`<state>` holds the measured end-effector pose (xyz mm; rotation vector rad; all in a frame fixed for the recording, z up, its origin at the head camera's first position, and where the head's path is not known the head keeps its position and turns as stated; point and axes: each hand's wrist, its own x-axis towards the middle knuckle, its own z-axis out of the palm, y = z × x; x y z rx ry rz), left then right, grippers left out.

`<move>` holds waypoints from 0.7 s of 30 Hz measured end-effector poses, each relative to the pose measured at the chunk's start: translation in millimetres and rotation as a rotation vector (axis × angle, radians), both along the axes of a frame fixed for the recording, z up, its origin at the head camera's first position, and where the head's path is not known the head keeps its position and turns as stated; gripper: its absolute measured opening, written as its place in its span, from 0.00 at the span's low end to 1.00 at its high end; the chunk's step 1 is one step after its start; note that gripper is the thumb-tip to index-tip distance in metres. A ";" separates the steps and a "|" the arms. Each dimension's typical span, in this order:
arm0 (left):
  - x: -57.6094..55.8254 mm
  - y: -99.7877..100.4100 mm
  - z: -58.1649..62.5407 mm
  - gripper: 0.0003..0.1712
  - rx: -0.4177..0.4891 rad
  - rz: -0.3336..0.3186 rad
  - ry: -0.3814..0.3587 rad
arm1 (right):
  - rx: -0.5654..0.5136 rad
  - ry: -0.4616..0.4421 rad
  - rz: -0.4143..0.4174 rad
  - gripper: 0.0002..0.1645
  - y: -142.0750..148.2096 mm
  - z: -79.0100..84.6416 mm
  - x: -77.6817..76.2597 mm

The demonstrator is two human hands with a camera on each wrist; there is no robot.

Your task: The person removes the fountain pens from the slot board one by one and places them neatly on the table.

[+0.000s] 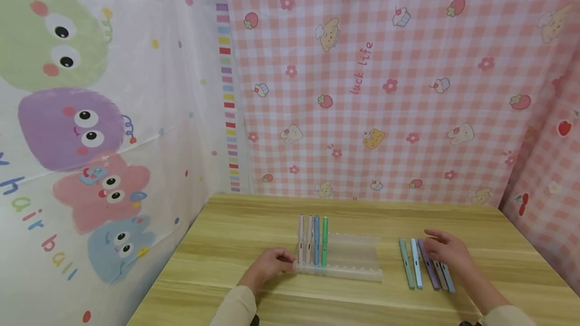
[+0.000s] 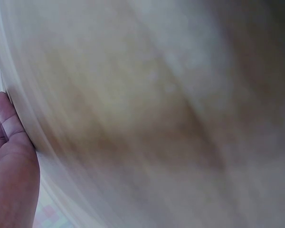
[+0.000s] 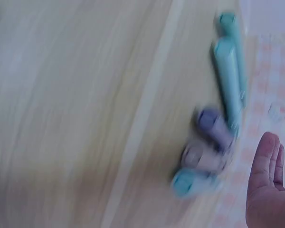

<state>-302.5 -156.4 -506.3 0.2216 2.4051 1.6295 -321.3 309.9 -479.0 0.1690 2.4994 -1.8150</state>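
Observation:
A clear plastic pen rack [image 1: 355,250] lies on the table, its front ridge notched. At its left side, two pale pink pens [image 1: 301,240], a blue pen [image 1: 316,243] and a green pen [image 1: 324,243] lie side by side. My left hand [image 1: 270,264] pinches the rack's front left corner between thumb and fingers. Over the loose pens on the right hovers my right hand [image 1: 448,251], fingers extended and holding nothing. Under and beside it are a grey-green pen [image 1: 407,265], a light blue pen [image 1: 417,264], a purple pen [image 3: 216,127], a brownish pen [image 3: 202,156] and another bluish pen [image 3: 190,183].
The wood-grain table [image 1: 217,235] runs back to a pink checked curtain [image 1: 362,114]. A white cloth with cartoon figures [image 1: 181,114] hangs along the left. Bare tabletop separates the rack from the loose pens.

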 end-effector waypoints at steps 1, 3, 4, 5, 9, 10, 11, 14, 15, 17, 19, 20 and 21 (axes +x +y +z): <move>0.2 -0.2 -0.2 0.09 -0.001 0.002 -0.001 | -0.010 0.004 0.007 0.36 -6.1 1.5 1.1; 0.4 -0.7 -0.2 0.09 0.001 0.004 -0.004 | -0.034 0.015 0.025 0.36 -17.5 2.9 3.2; 0.5 -0.7 -0.2 0.09 0.000 0.004 -0.006 | -0.050 0.023 0.037 0.35 -23.1 3.6 4.5; 0.6 -0.8 -0.3 0.09 0.002 0.004 -0.005 | -0.065 0.032 0.049 0.35 -28.2 4.0 5.4; 1.2 -1.1 0.1 0.09 0.003 0.002 -0.003 | -0.100 0.049 0.078 0.35 -46.6 3.2 7.3; 1.3 -1.2 0.2 0.09 0.004 0.001 -0.004 | -0.107 0.048 0.080 0.35 -51.0 3.0 7.7; 1.3 -1.2 0.4 0.09 0.000 0.000 -0.002 | -0.110 0.047 0.078 0.35 -55.3 2.7 7.6; 1.0 -1.4 0.1 0.09 -0.006 -0.002 0.002 | -0.115 0.047 0.082 0.34 -68.8 2.9 8.3; 0.7 -1.5 -0.3 0.09 -0.008 -0.003 0.004 | -0.119 0.049 0.085 0.33 -73.5 3.0 8.3; 0.3 -2.0 -1.0 0.09 -0.009 -0.004 0.006 | -0.114 0.054 0.085 0.33 -83.1 2.4 8.0; -0.2 -2.3 -1.7 0.09 -0.007 -0.005 0.008 | -0.104 0.053 0.078 0.32 -93.0 2.9 8.8; -0.5 -2.4 -1.9 0.09 -0.005 -0.006 0.010 | -0.110 0.054 0.073 0.32 -97.0 3.4 9.7; -0.4 -2.4 -1.8 0.09 -0.004 -0.007 0.008 | -0.112 0.060 0.063 0.32 -100.5 3.9 10.6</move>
